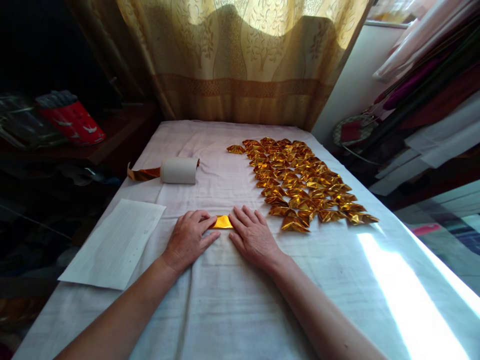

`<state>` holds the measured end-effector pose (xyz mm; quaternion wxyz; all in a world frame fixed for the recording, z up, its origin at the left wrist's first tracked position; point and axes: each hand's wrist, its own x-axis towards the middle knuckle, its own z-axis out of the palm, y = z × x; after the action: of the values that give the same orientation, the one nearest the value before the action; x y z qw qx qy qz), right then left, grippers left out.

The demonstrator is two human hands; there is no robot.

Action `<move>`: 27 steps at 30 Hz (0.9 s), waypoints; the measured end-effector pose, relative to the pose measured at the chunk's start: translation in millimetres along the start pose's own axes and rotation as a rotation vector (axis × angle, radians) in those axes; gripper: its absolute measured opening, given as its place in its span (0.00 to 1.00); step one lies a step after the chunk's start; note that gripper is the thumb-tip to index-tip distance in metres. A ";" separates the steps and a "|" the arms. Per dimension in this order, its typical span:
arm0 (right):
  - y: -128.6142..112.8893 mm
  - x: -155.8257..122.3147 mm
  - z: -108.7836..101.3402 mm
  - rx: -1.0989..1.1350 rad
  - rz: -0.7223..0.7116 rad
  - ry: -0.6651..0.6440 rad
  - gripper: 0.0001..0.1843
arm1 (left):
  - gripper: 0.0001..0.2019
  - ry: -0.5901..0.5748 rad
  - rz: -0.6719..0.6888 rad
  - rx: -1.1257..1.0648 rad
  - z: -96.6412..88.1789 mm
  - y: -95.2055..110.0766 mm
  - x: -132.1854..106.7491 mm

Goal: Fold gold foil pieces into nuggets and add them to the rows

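Note:
A small folded piece of gold foil paper (222, 222) lies flat on the white cloth between my two hands. My left hand (189, 237) rests palm down, its thumb and forefinger pinching the paper's left end. My right hand (252, 235) lies flat with fingers stretched, its fingertips pressing on the paper's right end. Both forearms reach in from the bottom of the view.
Several folded gold paper shapes (300, 182) lie in rows at the right. A white roll (179, 170) with a gold foil strip (143, 174) lies at the left, and a white lined sheet (116, 242) nearer me. A curtain (240, 60) hangs behind the cloth-covered table (225, 300).

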<state>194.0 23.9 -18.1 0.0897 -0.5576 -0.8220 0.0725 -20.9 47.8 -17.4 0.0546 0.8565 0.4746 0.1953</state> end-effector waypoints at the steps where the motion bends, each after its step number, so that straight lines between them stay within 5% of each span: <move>1: 1.5 -1.5 0.2 0.008 -0.012 0.012 0.26 | 0.15 0.001 -0.002 -0.002 -0.2 -1.1 -0.2; 9: 5.0 -3.9 3.7 0.087 -0.043 0.129 0.23 | 0.12 0.004 0.000 0.027 1.3 -5.8 3.0; 27: 2.6 5.7 -1.0 0.121 -0.075 0.160 0.15 | 0.12 -0.016 -0.027 -0.045 0.2 -7.3 4.1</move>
<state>194.5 30.2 -17.3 0.1912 -0.5240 -0.8267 0.0739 -24.7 55.3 -18.5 0.0803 0.8500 0.4813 0.1985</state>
